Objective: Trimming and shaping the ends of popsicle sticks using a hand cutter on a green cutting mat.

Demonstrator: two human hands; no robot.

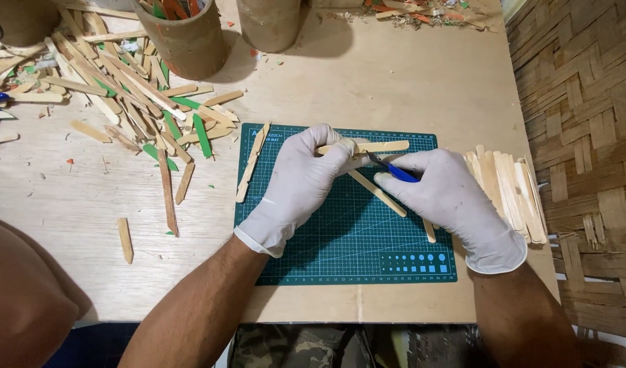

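Left hand (300, 178): is pinching the stick (375, 146) closed, over the mat (347, 238) far edge.
Right hand (441, 187): is gripping the knife (393, 170), blade touching the stick.
Stick: probably light, stiff, brittle; hold near the end.

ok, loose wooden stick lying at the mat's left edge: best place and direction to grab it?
Probably the wooden stick's lower end, pinched across its narrow width from above, coming from the left. It lies flat, nearly upright in view, half off the cutting mat; the left hand crowds its right side.
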